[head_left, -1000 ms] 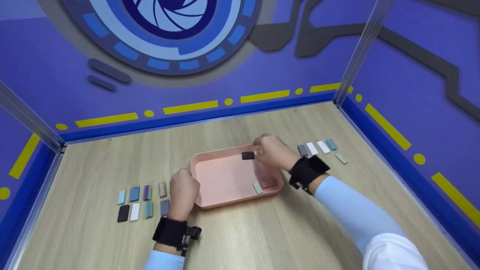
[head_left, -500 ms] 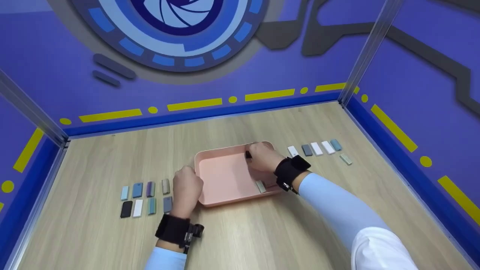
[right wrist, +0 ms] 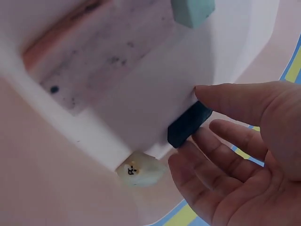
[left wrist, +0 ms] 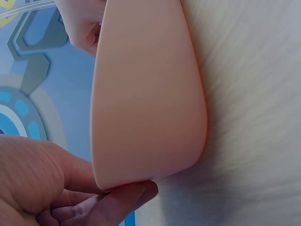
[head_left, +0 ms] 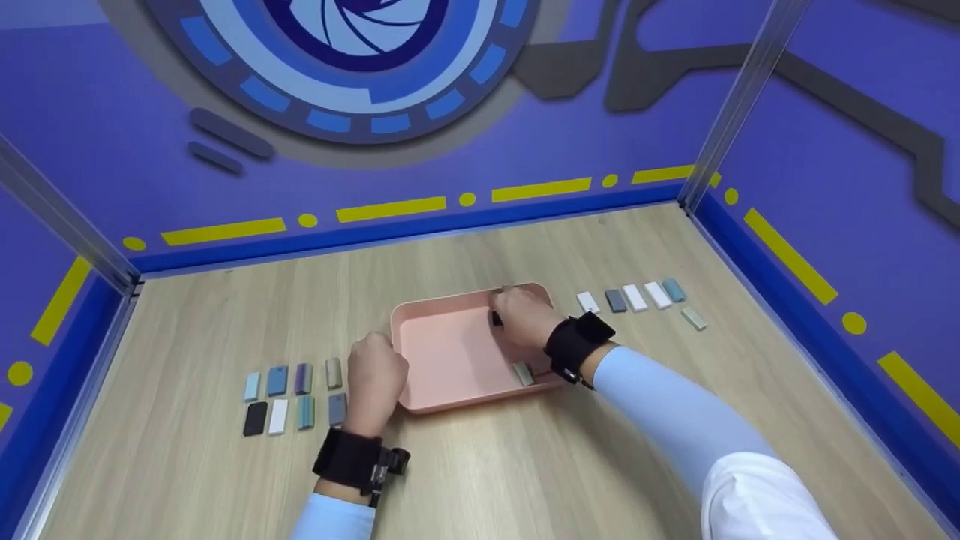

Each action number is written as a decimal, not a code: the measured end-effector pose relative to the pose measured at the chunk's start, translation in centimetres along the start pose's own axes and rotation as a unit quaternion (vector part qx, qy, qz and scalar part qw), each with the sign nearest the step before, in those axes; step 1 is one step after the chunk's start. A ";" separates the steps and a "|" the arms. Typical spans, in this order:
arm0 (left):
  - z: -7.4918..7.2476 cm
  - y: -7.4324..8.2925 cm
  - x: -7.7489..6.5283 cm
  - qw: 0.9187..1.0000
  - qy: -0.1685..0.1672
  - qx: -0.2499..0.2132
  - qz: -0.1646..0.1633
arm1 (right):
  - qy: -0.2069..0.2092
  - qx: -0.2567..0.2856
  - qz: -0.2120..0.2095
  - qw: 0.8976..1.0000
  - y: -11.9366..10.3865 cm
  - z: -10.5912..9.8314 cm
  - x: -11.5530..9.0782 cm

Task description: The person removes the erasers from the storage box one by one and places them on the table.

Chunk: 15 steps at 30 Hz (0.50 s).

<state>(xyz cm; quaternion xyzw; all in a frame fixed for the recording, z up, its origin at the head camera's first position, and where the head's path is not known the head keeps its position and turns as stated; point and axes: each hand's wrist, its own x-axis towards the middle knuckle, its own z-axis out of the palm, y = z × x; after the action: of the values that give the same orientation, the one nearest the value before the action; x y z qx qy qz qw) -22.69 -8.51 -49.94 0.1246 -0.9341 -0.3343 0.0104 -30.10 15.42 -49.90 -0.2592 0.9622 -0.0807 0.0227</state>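
A shallow pink tray [head_left: 450,346] rests on the wooden table. At its left end my left hand [head_left: 377,371] pinches the wall near a corner, thumb on one side and a fingertip on the other, as the left wrist view shows. Inside the tray's far right part, my right hand [head_left: 525,321] pinches a small dark block [right wrist: 189,125] between thumb and fingers. Beside it in the right wrist view lie a pale piece with a small printed figure [right wrist: 141,170], a speckled pinkish block [right wrist: 94,70] and a pale green block [right wrist: 193,12]. The right hand hides part of the tray.
Left of the tray, small blocks stand in two rows, among them a black one [head_left: 255,418] and a blue one [head_left: 277,380]. Several more, white [head_left: 634,297], grey [head_left: 615,300] and teal [head_left: 673,290], lie to the right. Purple-blue panels [head_left: 420,169] enclose the table.
My right hand has moved left from the tray's far right corner onto the dark block, uncovering a white block on the table. My left hand stays at the tray; the head view shifted slightly.
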 end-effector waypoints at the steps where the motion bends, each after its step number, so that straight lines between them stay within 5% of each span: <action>1: 0.0 0.0 0.0 1.000 0.000 -0.001 -0.001 | -0.006 0.003 0.001 1.000 -0.1 0.0 -0.1; 10: 0.1 -0.1 0.1 1.000 0.009 0.004 0.009 | -0.058 0.017 0.027 0.998 -0.9 -0.3 -0.9; 15: 0.1 -0.2 -0.1 1.000 0.017 -0.002 0.026 | -0.059 -0.008 -0.003 0.998 -0.9 -0.5 -1.4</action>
<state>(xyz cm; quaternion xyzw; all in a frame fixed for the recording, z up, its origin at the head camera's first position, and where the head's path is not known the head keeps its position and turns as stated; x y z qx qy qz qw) -22.59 -8.59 -50.11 0.1057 -0.9360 -0.3339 0.0348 -28.46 15.46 -49.28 -0.2668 0.9589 -0.0579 0.0775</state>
